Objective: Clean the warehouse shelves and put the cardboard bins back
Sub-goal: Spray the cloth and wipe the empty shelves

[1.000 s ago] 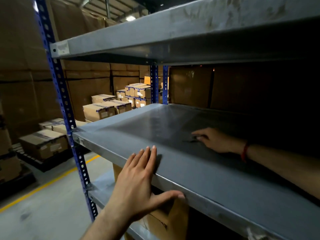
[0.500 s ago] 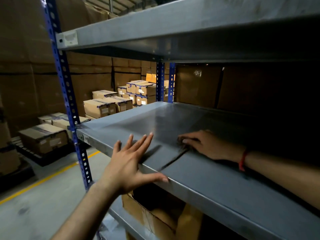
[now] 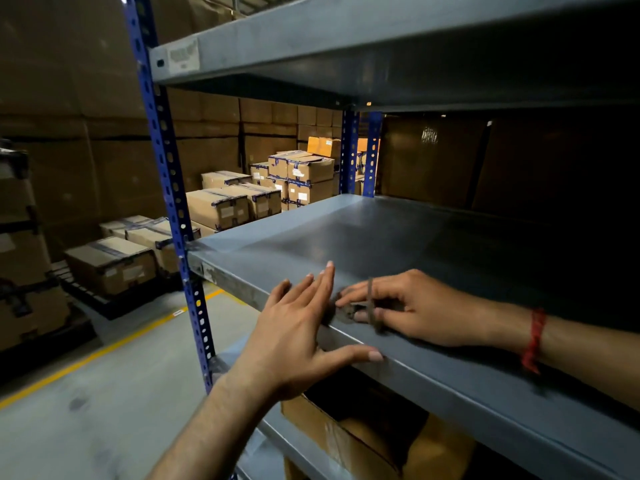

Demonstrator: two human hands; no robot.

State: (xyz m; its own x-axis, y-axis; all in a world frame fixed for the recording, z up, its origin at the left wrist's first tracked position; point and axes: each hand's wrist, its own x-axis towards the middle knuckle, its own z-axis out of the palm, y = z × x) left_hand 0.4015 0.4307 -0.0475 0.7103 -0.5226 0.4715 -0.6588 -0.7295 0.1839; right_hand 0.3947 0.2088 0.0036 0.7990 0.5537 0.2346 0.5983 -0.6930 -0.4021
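Note:
The grey metal shelf (image 3: pixel 398 244) at chest height is bare. My right hand (image 3: pixel 412 306) lies on it near the front edge, index finger and thumb pinching a small clump of dark debris (image 3: pixel 346 311). A thin dark strip (image 3: pixel 370 299) crosses its fingers. My left hand (image 3: pixel 298 337) is held flat against the front edge right beside the clump, fingers straight and thumb along the shelf's lip. An open cardboard bin (image 3: pixel 346 438) stands on the lower shelf (image 3: pixel 256 455) under my hands.
A blue perforated upright (image 3: pixel 166 188) holds the rack's left front corner. Another grey shelf (image 3: pixel 346 46) hangs overhead. Taped cardboard boxes (image 3: pixel 221 206) sit on pallets behind, past a yellow floor line (image 3: pixel 104 351). Tall cartons wall the back.
My right hand has dragged the debris and strip from deep on the shelf to the front edge. My left hand has shifted along the edge to meet it.

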